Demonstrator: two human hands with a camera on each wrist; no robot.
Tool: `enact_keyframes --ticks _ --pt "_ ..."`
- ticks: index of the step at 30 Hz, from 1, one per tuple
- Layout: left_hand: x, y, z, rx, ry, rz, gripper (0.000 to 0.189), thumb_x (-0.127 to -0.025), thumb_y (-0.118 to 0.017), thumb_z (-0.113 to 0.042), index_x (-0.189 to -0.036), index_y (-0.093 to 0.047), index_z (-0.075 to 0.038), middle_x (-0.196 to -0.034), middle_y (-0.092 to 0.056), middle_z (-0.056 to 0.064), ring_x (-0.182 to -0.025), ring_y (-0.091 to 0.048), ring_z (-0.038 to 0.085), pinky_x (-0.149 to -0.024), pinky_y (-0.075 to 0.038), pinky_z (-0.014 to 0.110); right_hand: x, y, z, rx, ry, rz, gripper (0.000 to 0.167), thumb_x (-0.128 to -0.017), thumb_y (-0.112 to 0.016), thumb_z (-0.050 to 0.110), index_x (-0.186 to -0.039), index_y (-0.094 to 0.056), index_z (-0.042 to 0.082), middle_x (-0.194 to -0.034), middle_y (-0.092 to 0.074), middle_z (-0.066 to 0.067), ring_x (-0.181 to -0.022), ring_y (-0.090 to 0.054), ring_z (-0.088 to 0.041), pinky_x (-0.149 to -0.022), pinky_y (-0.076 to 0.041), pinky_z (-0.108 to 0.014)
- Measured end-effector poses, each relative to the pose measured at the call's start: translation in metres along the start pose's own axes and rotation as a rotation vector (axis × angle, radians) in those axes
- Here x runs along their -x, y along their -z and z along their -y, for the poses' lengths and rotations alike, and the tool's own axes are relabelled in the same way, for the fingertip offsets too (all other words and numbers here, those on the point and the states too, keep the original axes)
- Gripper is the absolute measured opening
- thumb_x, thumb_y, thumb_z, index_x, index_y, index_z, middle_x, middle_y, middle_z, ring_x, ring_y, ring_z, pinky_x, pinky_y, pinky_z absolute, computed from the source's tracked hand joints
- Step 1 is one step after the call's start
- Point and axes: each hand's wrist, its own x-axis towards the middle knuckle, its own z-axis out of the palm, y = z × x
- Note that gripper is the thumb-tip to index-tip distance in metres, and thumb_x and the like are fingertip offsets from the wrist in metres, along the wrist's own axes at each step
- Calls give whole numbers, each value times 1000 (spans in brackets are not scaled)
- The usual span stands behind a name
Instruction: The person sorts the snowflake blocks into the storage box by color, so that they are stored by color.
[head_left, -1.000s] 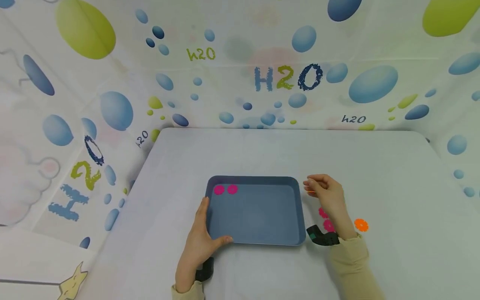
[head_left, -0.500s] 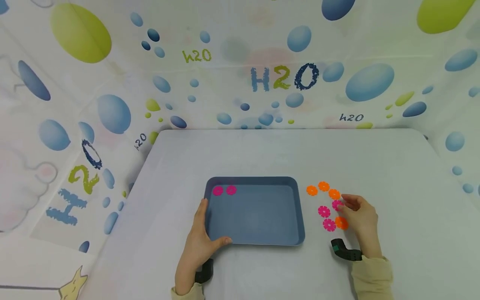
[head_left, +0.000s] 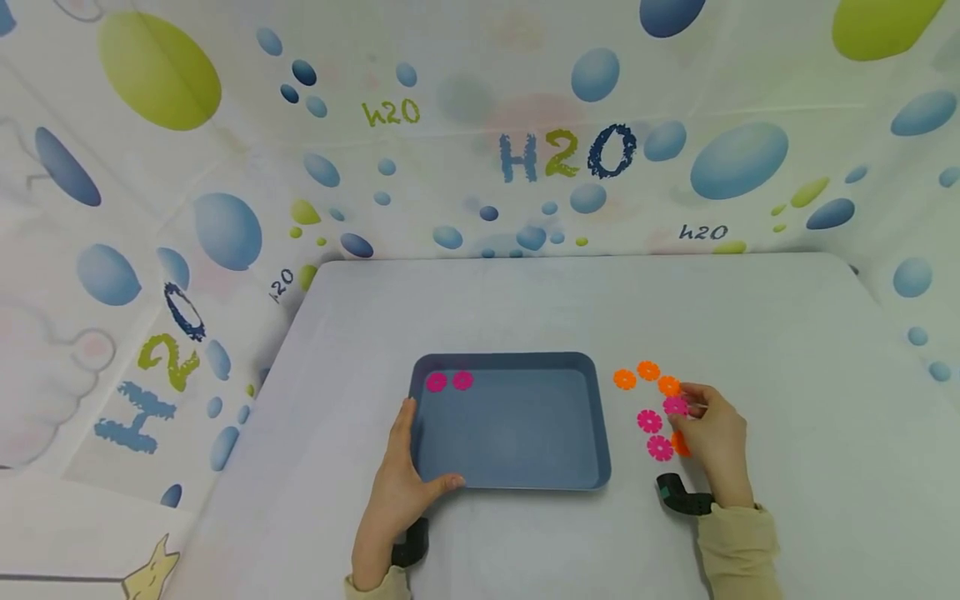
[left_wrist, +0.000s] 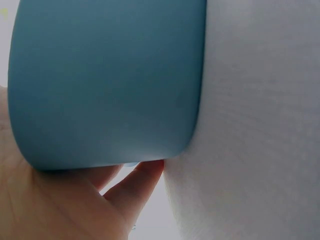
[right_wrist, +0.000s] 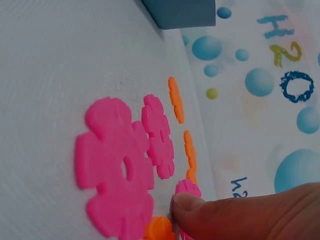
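Observation:
A blue-grey tray (head_left: 510, 482) lies on the table with two pink flower-shaped discs (head_left: 462, 381) in its far left corner. My left hand (head_left: 401, 492) holds the tray's near left corner, thumb along the front edge, fingers along the left side. In the left wrist view the tray wall (left_wrist: 105, 90) hides part of that hand. To the right of the tray, my right hand (head_left: 716, 433) pinches a pink flower-shaped disc (head_left: 676, 405) between thumb and fingers. The right wrist view shows the thumb (right_wrist: 200, 207) on this disc.
Near the right hand lie two more pink discs (head_left: 660, 448) and several orange discs (head_left: 625, 380), one partly covered by the hand. The table (head_left: 525, 308) has a white cover. A patterned curtain (head_left: 465, 167) stands behind it and at the sides.
My right hand has moved from beside the tray's far right corner, where it held an orange disc, rightward and nearer, and now pinches a pink disc. The left hand stays at the tray.

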Motion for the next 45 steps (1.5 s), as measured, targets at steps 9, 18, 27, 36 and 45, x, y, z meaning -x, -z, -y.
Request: enact_keyframes --ticks 9,18,27,36,45 --pt "0 -1 2 -3 -2 2 128 -64 -89 -36 -157 -5 -11 -162 -12 20 -147 -17 43 -113 -27 59 1 6 2 53 25 27 30 -89 -65 6 -113 -63 -10 -97 -65 -28 -80 -57 -31 -55 -45 -21" --pt "0 0 1 8 0 -1 128 -64 -90 -31 -157 -6 -10 -162 -13 20 -148 -18 42 -114 -27 58 -5 9 17 -159 -40 154 39 -100 -53 17 -125 -55 -13 -97 -72 -22 -69 -69 -5 -63 -55 -15" --pt "0 0 0 8 -4 -4 128 -63 -91 -31 -157 -6 -9 -162 -13 21 -148 -18 42 -114 -27 58 -6 -3 70 -378 92 285 38 -102 -50 18 -122 -51 -15 -103 -72 -24 -76 -73 -7 -72 -58 -23" --pt "1 1 0 10 -15 -3 126 -64 -90 -29 -157 -7 -9 -161 -14 21 -147 -19 42 -114 -28 58 -7 -53 115 -449 194 468 32 -100 -55 15 -111 -58 -14 -96 -71 -27 -76 -74 -21 -72 -60 -32" --pt "1 1 0 16 -33 -16 126 -63 -91 -28 -156 -8 -7 -161 -15 22 -147 -19 42 -114 -28 57 -4 -103 142 -403 192 588 30 -98 -57 17 -105 -65 -11 -87 -73 -22 -66 -70 -16 -67 -60 -35"
